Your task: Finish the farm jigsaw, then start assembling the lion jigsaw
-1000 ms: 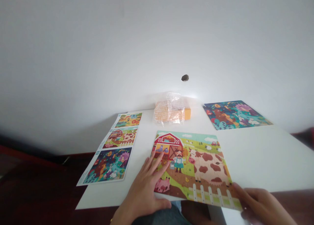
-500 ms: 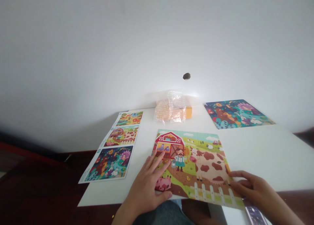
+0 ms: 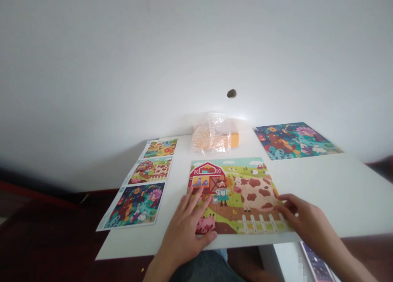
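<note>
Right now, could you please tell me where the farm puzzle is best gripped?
Probably by its left and right edges, one hand from each side: the farm puzzle lies flat on the table, thin and of joined pieces, so a one-corner grip would likely bend it.

A white table (image 3: 322, 192) stands against a pale wall (image 3: 123, 69) that bears one small dark spot (image 3: 231, 94). On the table's left edge lies a sheet (image 3: 144, 183) with three colourful pictures in a column. At the back, a crumpled clear plastic bag (image 3: 211, 136) touches a yellow box (image 3: 235, 139). A dark, leafy picture, perhaps a finished puzzle (image 3: 294, 140), lies far right
</note>
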`<state>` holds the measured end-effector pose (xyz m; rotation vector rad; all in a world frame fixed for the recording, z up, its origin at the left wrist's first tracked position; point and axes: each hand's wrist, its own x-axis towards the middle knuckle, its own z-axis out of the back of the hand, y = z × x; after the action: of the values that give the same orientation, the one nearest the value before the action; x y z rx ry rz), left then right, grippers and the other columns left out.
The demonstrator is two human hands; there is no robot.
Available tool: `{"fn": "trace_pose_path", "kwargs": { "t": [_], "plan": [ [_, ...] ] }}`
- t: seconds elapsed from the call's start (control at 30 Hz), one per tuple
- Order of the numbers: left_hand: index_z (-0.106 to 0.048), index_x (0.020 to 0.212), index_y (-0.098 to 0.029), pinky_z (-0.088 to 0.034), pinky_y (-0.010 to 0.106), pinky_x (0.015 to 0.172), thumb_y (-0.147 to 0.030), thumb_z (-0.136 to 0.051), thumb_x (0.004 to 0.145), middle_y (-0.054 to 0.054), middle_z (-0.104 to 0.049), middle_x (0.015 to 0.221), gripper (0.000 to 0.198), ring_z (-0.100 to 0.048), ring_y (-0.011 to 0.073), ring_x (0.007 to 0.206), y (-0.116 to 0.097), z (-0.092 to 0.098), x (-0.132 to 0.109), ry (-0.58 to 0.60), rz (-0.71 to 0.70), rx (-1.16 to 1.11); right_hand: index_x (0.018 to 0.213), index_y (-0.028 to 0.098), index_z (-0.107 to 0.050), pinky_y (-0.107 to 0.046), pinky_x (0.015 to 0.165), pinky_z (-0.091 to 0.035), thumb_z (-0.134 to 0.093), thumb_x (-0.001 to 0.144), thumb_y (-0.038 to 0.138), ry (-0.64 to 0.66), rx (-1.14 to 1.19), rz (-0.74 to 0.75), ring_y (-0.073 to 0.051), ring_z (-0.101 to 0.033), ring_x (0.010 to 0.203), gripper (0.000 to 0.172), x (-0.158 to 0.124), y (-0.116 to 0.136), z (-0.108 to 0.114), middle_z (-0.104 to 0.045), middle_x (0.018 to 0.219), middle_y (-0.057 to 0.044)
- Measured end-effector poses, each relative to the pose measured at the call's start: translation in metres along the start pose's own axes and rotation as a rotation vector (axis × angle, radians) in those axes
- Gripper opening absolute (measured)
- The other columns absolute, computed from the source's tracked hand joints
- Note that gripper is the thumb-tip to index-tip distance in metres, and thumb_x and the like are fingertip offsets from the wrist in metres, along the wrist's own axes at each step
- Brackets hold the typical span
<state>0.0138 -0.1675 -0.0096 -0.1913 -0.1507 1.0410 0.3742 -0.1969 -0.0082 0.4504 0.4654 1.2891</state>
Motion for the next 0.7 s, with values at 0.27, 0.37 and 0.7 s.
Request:
{"fn": "trace_pose_path", "kwargs": {
  "t": [0.27, 0.37, 0.7],
  "plan": [
    [-0.035, 0.151, -0.034, -0.029, 0.053, 0.118, -0.064, -0.055, 0.087, 0.001, -0.02, 0.163, 0.074, -0.018, 0.0345, 0.149, 0.007, 0.007, 0.004, 0.012, -0.019, -0.045, 0.149, 0.026, -0.04, -0.056, 0.106, -0.041, -0.04, 0.097, 0.048, -0.25, -0.391, 0.388, -0.036, -0.037, 0.14, 0.056, -0.017, -0.01, -0.032, -0.037, 0.155, -0.011],
    [-0.04, 0.149, -0.03, -0.031, 0.048, 0.118, -0.063, -0.049, 0.091, 0.003, -0.023, 0.162, 0.068, -0.019, 0.0314, 0.148, 0.016, 0.008, 0.018, 0.0, -0.036, -0.055, 0.156, 0.033, -0.021, -0.062, 0.112, -0.031, -0.038, 0.098, 0.048, -0.138, -0.482, 0.449, -0.035, -0.019, 0.148, 0.062, -0.017, -0.008, -0.032, -0.021, 0.163, -0.003],
    [-0.01, 0.157, -0.032, -0.021, 0.058, 0.118, -0.067, -0.043, 0.091, 0.003, -0.006, 0.165, 0.081, -0.008, 0.0364, 0.15, 0.012, -0.004, 0.029, 0.017, -0.081, 0.124, 0.158, 0.03, -0.009, -0.063, 0.116, -0.021, -0.035, 0.098, 0.055, -0.071, -0.485, 0.539, -0.034, -0.006, 0.15, 0.07, 0.019, 0.004, -0.028, -0.006, 0.164, -0.003]
  ]
}}
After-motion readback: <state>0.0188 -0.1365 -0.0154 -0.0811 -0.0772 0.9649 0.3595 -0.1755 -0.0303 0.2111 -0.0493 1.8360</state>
